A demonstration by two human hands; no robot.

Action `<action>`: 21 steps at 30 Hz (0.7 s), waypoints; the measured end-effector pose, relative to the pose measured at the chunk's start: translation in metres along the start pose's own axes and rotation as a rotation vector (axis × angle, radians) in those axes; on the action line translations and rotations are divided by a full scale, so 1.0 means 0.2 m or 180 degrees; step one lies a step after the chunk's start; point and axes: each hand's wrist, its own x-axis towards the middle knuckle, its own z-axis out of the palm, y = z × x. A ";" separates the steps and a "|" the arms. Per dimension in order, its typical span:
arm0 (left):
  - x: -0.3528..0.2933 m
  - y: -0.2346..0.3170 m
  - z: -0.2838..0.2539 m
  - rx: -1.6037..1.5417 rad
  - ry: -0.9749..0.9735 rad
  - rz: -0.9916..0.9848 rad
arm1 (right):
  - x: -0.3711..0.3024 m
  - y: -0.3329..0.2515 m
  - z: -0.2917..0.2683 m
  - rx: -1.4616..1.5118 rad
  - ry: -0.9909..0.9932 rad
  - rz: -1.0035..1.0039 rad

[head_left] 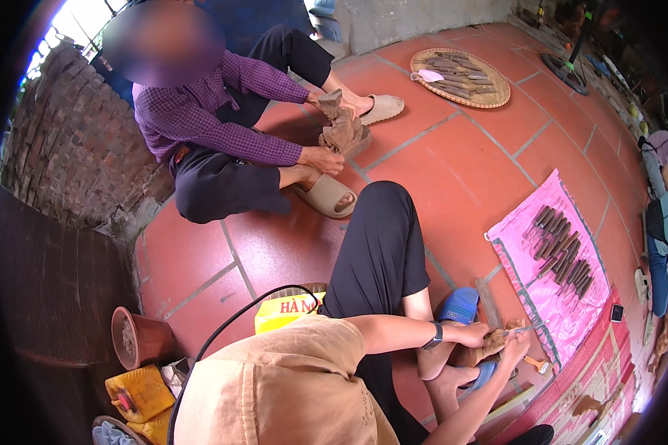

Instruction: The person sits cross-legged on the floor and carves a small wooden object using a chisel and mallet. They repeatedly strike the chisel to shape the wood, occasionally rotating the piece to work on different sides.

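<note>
At lower right of frame, L hand (473, 335) holds brown piece (494, 340), R hand (516, 347) grips thin tool (534, 326) (tip too small to tell); prob. best w/ piece braced, light pressure, L fingers clear.

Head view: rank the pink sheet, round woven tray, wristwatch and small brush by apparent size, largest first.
1. Pink sheet
2. Round woven tray
3. Wristwatch and small brush: too alike to rank
</note>
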 end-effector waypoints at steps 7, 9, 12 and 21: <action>0.00 -0.02 0.02 0.0060 0.0158 0.0213 | -0.05 -0.02 0.03 -0.0116 0.0280 -0.0237; 0.00 0.01 0.01 0.0069 0.0098 0.0117 | -0.05 0.02 0.01 -0.0203 0.0206 -0.0555; -0.01 0.01 0.00 0.0062 0.0093 0.0055 | -0.03 -0.01 0.02 -0.0656 0.0168 -0.0575; -0.02 0.05 -0.04 0.0039 -0.0032 0.0017 | -0.03 0.04 0.00 -0.0327 0.0125 -0.0465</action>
